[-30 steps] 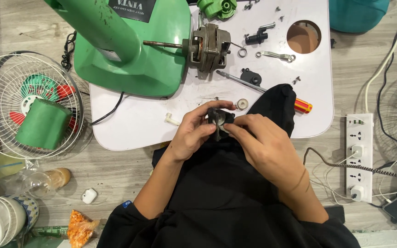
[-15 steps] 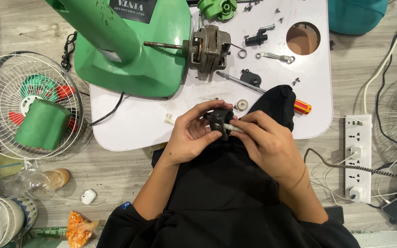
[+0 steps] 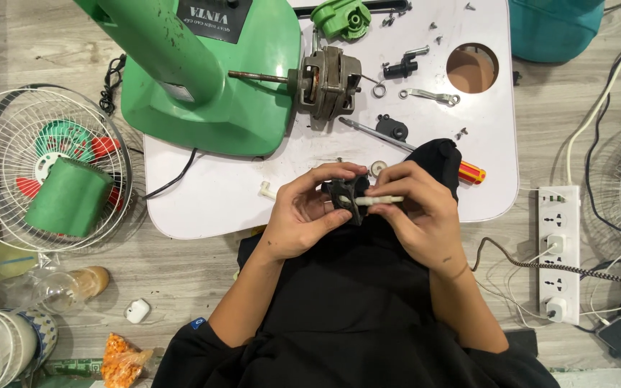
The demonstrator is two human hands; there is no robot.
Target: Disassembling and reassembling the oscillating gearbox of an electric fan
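Black part [image 3: 344,197] and white pin [image 3: 382,200] between both hands

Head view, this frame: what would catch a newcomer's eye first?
The big green plastic fan body lies across the white table, its bare metal motor exposed. In front of it, the left hand and right hand together hold a small black plastic part with a white pin. A round wire fan guard lies on the floor, left.

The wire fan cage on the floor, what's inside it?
Inside the wire fan cage lies a green cylinder-shaped cover on its side. Behind it sit a green round piece and red parts. The cover hides whatever is directly beneath it.
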